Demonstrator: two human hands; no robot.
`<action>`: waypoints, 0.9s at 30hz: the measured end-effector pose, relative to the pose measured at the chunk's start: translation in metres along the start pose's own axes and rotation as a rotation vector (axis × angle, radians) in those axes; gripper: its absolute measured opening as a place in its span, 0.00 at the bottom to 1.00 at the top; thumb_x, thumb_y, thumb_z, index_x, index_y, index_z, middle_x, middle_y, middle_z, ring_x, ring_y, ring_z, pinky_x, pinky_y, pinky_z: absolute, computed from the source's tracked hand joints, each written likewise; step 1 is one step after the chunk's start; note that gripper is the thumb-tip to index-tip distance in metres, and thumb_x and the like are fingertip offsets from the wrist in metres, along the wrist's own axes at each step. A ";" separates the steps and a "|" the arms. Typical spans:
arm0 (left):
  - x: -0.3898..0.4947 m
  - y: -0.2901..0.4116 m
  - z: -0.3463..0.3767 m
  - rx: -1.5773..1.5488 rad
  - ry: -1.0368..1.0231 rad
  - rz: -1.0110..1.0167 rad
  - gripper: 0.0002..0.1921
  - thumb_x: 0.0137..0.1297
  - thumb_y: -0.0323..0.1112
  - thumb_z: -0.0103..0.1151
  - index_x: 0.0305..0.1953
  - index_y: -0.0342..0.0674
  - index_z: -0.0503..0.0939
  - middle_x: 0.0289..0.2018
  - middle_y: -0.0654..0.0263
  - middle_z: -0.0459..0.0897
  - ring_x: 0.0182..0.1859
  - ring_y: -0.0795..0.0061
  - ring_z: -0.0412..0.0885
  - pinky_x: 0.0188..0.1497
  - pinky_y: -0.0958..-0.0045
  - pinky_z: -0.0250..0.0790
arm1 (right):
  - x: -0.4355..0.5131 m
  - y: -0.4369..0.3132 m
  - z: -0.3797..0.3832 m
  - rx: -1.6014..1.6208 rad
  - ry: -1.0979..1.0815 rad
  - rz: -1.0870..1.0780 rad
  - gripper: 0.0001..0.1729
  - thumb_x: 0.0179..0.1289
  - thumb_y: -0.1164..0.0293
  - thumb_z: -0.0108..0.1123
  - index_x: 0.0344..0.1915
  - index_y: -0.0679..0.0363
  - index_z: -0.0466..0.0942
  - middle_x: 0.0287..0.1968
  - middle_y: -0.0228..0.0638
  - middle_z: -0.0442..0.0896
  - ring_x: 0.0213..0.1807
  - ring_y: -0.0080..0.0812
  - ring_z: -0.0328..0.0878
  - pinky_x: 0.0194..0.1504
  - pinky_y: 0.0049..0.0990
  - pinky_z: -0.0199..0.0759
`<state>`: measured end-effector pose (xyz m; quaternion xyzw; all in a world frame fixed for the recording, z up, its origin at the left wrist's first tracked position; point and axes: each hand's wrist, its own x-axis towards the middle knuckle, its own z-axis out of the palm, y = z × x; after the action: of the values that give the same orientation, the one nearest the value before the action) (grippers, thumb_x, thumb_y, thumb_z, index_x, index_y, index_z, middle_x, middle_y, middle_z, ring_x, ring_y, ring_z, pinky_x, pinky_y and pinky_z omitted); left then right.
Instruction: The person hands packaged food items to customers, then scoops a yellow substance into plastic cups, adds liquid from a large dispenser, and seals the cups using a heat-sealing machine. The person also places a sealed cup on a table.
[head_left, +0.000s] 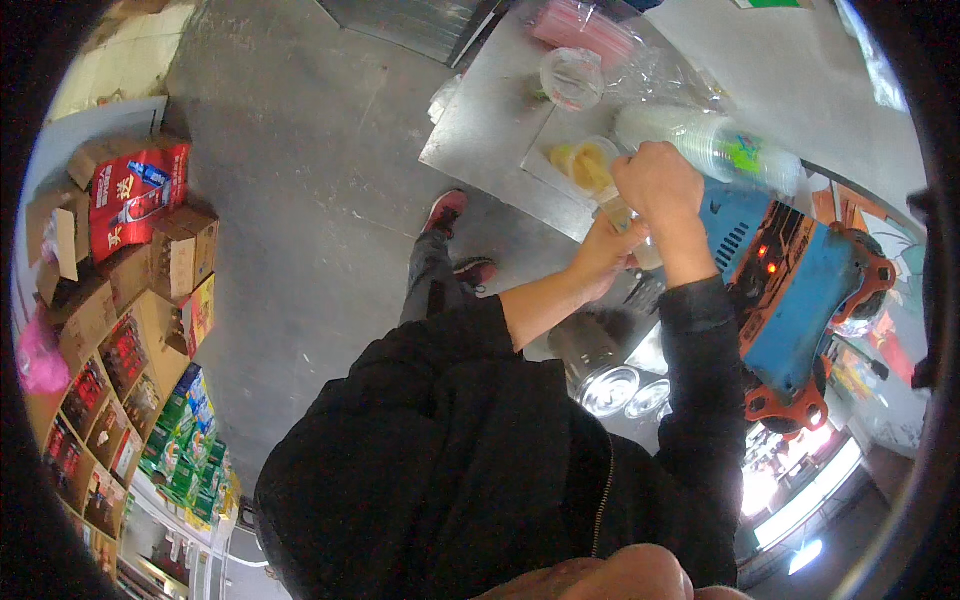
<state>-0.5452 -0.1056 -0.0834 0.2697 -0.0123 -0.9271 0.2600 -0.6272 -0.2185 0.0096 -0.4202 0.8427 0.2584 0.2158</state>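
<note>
A small clear container, partly hidden by fingers, is in my left hand. Just above it is my right hand, curled into a fist; what lies inside it is hidden. A pale, narrow piece shows between the two hands, too blurred to name. Beside my right hand, a clear plastic cup with yellow pieces stands on the metal table. A long stack of clear plastic cups lies on its side just beyond the same hand.
Another clear cup and a pack of pink straws are farther back. To the right sits a blue machine with orange brackets and lit red indicators. Shiny metal lids are near my torso. Cardboard boxes line the left.
</note>
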 end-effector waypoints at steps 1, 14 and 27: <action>0.000 0.002 0.000 0.020 -0.004 -0.037 0.30 0.68 0.50 0.70 0.65 0.50 0.70 0.54 0.72 0.82 0.54 0.76 0.83 0.50 0.61 0.81 | 0.001 -0.002 -0.001 -0.005 0.008 0.003 0.28 0.66 0.55 0.53 0.48 0.67 0.87 0.51 0.54 0.87 0.55 0.55 0.85 0.57 0.46 0.79; 0.002 0.014 0.007 -0.149 -0.044 -0.101 0.28 0.71 0.56 0.66 0.63 0.50 0.70 0.56 0.72 0.79 0.58 0.76 0.79 0.55 0.58 0.79 | 0.019 -0.018 -0.020 -0.039 -0.059 -0.011 0.29 0.63 0.55 0.53 0.49 0.69 0.86 0.53 0.60 0.85 0.58 0.58 0.83 0.60 0.47 0.75; -0.002 0.023 0.013 -0.027 0.072 -0.185 0.24 0.72 0.49 0.65 0.62 0.50 0.70 0.54 0.71 0.79 0.54 0.77 0.80 0.49 0.62 0.79 | 0.029 -0.011 -0.012 0.022 -0.049 0.003 0.31 0.63 0.53 0.53 0.48 0.69 0.86 0.54 0.61 0.84 0.59 0.60 0.81 0.62 0.48 0.74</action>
<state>-0.5399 -0.1260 -0.0676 0.2993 0.0344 -0.9370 0.1771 -0.6358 -0.2488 -0.0003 -0.4101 0.8405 0.2596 0.2409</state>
